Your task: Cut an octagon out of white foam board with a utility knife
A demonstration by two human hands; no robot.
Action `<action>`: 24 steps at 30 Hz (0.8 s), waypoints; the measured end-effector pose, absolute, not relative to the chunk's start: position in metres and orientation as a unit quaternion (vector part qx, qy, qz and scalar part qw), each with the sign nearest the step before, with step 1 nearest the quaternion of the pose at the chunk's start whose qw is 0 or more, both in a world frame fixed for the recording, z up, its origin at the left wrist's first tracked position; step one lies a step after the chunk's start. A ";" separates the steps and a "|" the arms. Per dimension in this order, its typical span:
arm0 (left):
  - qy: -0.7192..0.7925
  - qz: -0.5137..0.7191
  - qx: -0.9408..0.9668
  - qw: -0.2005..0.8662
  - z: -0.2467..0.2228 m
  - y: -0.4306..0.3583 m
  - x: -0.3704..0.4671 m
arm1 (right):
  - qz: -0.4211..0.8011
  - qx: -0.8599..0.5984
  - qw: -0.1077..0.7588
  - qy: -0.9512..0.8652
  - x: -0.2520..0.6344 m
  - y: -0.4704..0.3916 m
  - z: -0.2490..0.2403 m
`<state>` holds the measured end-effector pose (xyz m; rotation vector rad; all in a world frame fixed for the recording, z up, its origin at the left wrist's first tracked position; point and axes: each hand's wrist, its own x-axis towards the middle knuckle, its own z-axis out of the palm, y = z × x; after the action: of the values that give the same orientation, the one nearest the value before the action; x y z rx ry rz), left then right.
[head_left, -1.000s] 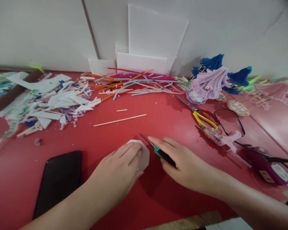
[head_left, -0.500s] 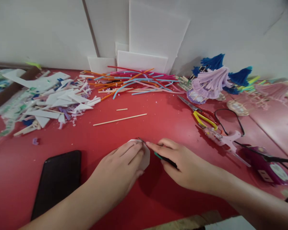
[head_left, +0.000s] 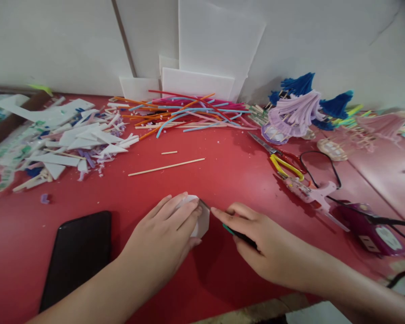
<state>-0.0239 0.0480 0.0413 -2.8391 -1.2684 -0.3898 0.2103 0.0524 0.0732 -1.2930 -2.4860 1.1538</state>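
Under the fingers of my left hand (head_left: 165, 229) is a small, angular white foam board piece (head_left: 203, 221), held down on the red table. Most of the piece is covered by the fingers; its right edge shows. My right hand (head_left: 259, 238) is closed round a craft knife (head_left: 243, 238) with a black and green handle. Its index finger stretches forward along the blade, which points at the upper right edge of the piece. Whether the blade touches the foam I cannot tell. Beyond the hands lie a long thin wooden stick (head_left: 167, 167) and a short stick (head_left: 169, 152).
A black phone (head_left: 76, 258) lies at the left, below a heap of white scraps (head_left: 84, 135). Pipe cleaners (head_left: 189, 112) are piled at the back. To the right are yellow-and-red-handled pliers (head_left: 286, 166), a pink glue gun (head_left: 310, 193), a purple power strip (head_left: 367, 229) and pipe-cleaner models (head_left: 297, 112).
My right hand has moved slightly right and down with the knife, away from my left hand. The left fingers have spread a little on the foam piece. The whole view has shifted slightly.
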 end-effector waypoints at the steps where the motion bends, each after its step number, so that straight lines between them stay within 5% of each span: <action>1: -0.406 -0.123 -0.906 0.001 0.041 0.048 -0.024 | 0.378 -0.428 0.058 -0.819 0.212 0.049 0.073; 12: -0.417 -0.119 -0.897 -0.087 0.047 0.055 -0.029 | 0.354 -0.453 0.010 -0.818 0.243 0.028 0.086; 17: -0.529 -0.246 -0.799 -0.143 0.054 0.068 -0.043 | 0.318 -0.545 0.186 -0.753 0.254 0.060 0.077; 24: -0.575 -0.291 -0.745 -0.172 0.060 0.078 -0.056 | 0.576 -0.529 0.310 -0.541 0.221 0.106 0.047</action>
<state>-0.0555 0.0779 0.0600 -2.6366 -2.0361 -1.0294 0.2210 0.1058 0.0469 -1.3968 -1.4287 1.5206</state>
